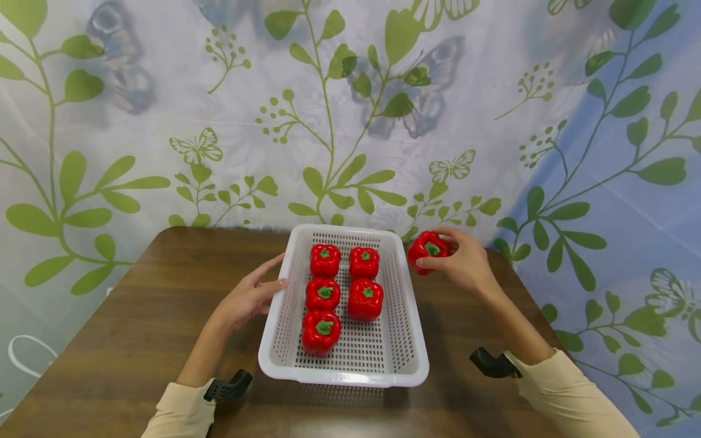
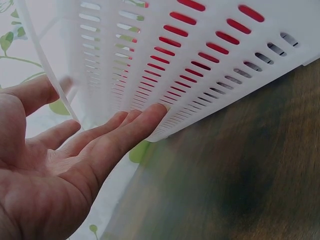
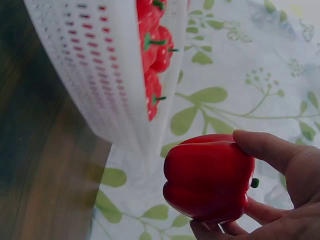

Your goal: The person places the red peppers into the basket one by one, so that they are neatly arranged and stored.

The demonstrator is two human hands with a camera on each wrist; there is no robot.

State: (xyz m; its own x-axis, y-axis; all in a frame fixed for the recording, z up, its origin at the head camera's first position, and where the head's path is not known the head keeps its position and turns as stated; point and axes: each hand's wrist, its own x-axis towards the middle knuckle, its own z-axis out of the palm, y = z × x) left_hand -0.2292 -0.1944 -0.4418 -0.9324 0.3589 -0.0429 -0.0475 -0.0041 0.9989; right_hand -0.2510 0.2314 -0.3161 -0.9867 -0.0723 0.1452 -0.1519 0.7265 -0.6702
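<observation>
A white perforated plastic basket (image 1: 350, 378) stands on the table with several shiny red bell peppers (image 1: 320, 333) in two rows, green stems showing. At its left side my left hand (image 1: 246, 301) rests with the thumb at the rim. In the left wrist view the fingers of that hand (image 2: 125, 132) reach out nearly straight along the slotted outer wall. Beyond the basket's right rim, my right hand (image 1: 465, 258) holds another red bell pepper (image 3: 207, 180) between thumb and fingers. That pepper is outside the basket, near its upper right corner, stem in view.
The brown wooden table (image 1: 219, 255) reaches back to a white curtain (image 1: 230, 121) printed with green leaves and butterflies. A bluish stretch of leafy curtain (image 1: 630, 213) runs along the right side. Dark bands (image 1: 229, 387) sit at both wrists.
</observation>
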